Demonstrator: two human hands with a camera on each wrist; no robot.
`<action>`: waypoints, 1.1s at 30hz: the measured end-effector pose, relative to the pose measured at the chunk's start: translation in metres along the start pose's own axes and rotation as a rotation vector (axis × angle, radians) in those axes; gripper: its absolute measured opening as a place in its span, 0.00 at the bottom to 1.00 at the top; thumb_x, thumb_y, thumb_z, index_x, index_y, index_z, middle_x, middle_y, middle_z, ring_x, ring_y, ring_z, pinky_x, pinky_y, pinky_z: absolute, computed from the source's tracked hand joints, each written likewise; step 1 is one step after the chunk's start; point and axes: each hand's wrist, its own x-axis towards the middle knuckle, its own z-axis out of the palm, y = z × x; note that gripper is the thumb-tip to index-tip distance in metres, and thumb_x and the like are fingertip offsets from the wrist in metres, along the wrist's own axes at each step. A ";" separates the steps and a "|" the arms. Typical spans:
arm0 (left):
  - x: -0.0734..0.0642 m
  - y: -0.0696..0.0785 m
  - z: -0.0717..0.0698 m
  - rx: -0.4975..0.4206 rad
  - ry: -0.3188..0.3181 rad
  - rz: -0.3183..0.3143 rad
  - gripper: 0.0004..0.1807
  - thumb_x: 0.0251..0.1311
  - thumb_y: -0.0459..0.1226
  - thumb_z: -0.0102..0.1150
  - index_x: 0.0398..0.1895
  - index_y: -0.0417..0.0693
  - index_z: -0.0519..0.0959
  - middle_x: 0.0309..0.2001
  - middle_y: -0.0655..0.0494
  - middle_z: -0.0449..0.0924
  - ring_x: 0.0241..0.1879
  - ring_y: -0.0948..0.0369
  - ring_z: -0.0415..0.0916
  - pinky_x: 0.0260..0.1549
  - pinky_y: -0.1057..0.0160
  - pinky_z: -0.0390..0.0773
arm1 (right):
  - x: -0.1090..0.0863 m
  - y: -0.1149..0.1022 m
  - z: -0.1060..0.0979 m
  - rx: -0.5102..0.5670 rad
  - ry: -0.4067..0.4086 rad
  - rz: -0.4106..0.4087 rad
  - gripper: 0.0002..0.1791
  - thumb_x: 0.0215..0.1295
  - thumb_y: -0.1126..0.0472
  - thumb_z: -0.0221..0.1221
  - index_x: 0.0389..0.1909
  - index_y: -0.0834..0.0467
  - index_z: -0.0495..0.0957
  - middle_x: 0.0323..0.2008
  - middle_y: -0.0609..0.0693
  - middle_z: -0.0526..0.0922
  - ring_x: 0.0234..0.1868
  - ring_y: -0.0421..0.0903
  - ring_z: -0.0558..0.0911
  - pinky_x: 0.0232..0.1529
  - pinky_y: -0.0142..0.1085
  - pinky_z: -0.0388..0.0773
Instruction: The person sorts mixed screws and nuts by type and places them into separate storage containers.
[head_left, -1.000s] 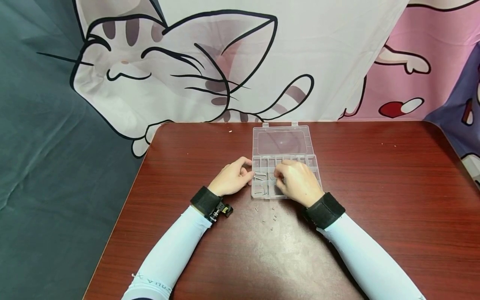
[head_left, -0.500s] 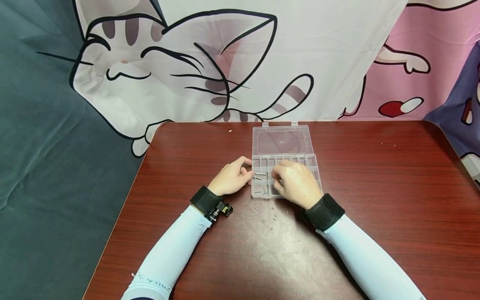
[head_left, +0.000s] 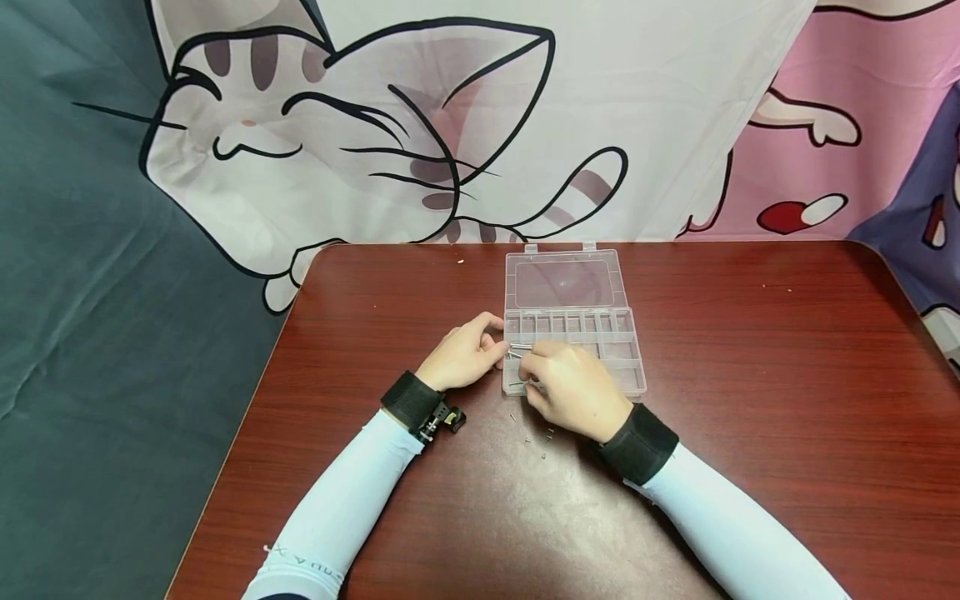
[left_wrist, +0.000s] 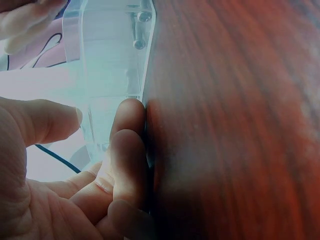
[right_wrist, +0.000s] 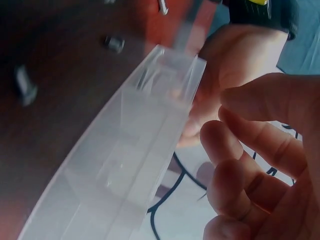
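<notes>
A clear plastic compartment box (head_left: 622, 354) lies at the far middle of the table, its lid (head_left: 564, 282) folded back. Fingers of my left hand (head_left: 462, 354) rest bent against the box's left wall; the left wrist view shows the thumb set apart from them. Over the front left compartments is my right hand (head_left: 573, 392), thumb and index fingertip together in the right wrist view. Whether a tiny thing sits between them cannot be made out. Long metal screws (head_left: 521, 346) lie in a left compartment. Smaller screws (left_wrist: 139, 30) show through the box wall in the left wrist view.
Several tiny screws (head_left: 551, 432) lie loose on the table (head_left: 750, 375) in front of the box. Some loose screws (right_wrist: 25, 86) also show blurred in the right wrist view. A printed cloth (head_left: 637, 100) hangs behind the table's far edge.
My right hand has moved left and toward me, from the middle compartments to the front left ones, uncovering the box's right side. The left hand stays in place.
</notes>
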 end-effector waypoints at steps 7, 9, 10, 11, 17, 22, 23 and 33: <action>0.000 0.000 0.000 -0.006 0.007 0.002 0.22 0.67 0.48 0.52 0.61 0.51 0.72 0.25 0.65 0.82 0.24 0.63 0.76 0.30 0.60 0.71 | -0.003 -0.014 0.009 0.010 -0.015 -0.048 0.06 0.49 0.61 0.66 0.25 0.49 0.77 0.27 0.41 0.73 0.27 0.42 0.77 0.28 0.38 0.74; 0.000 0.001 0.000 -0.006 0.010 0.002 0.22 0.67 0.48 0.52 0.61 0.51 0.73 0.25 0.64 0.82 0.24 0.63 0.76 0.30 0.60 0.72 | -0.004 -0.018 0.011 -0.007 -0.024 -0.056 0.07 0.50 0.60 0.66 0.25 0.49 0.76 0.26 0.41 0.72 0.26 0.43 0.77 0.26 0.39 0.74; 0.000 0.001 0.000 -0.005 0.012 0.002 0.22 0.67 0.48 0.52 0.61 0.51 0.73 0.25 0.64 0.82 0.24 0.63 0.76 0.31 0.60 0.72 | -0.004 -0.020 0.012 -0.014 -0.027 -0.059 0.08 0.51 0.59 0.66 0.24 0.49 0.75 0.25 0.41 0.71 0.25 0.43 0.77 0.26 0.39 0.74; 0.000 0.001 0.000 -0.004 0.013 0.001 0.22 0.67 0.48 0.52 0.61 0.51 0.73 0.25 0.64 0.82 0.24 0.63 0.76 0.30 0.60 0.72 | -0.005 -0.022 0.013 -0.017 -0.030 -0.062 0.08 0.51 0.59 0.66 0.24 0.49 0.75 0.25 0.41 0.71 0.25 0.43 0.77 0.25 0.39 0.74; 0.000 0.001 0.000 -0.006 0.011 -0.008 0.22 0.66 0.49 0.53 0.61 0.53 0.72 0.25 0.65 0.82 0.25 0.64 0.76 0.32 0.60 0.72 | -0.008 -0.029 0.021 -0.023 -0.043 -0.090 0.07 0.52 0.59 0.66 0.22 0.50 0.75 0.23 0.41 0.70 0.23 0.43 0.75 0.26 0.39 0.73; 0.000 0.001 0.001 -0.010 0.015 -0.008 0.22 0.66 0.48 0.53 0.60 0.53 0.73 0.25 0.66 0.82 0.26 0.65 0.77 0.33 0.60 0.72 | -0.010 -0.033 0.029 -0.042 -0.019 -0.123 0.07 0.56 0.61 0.61 0.21 0.51 0.76 0.23 0.42 0.69 0.22 0.44 0.73 0.26 0.40 0.71; 0.000 0.001 0.001 -0.009 0.016 -0.008 0.22 0.66 0.48 0.53 0.60 0.53 0.73 0.25 0.66 0.82 0.26 0.65 0.77 0.33 0.60 0.72 | -0.011 -0.033 0.030 -0.055 -0.016 -0.126 0.07 0.57 0.62 0.60 0.21 0.52 0.76 0.23 0.42 0.69 0.22 0.44 0.73 0.26 0.40 0.71; -0.001 0.002 0.000 -0.002 0.011 -0.006 0.22 0.66 0.48 0.53 0.60 0.52 0.73 0.25 0.66 0.82 0.25 0.65 0.76 0.33 0.61 0.72 | -0.013 -0.036 0.036 -0.197 -0.031 -0.139 0.07 0.57 0.62 0.60 0.21 0.54 0.80 0.23 0.45 0.70 0.22 0.45 0.73 0.22 0.39 0.69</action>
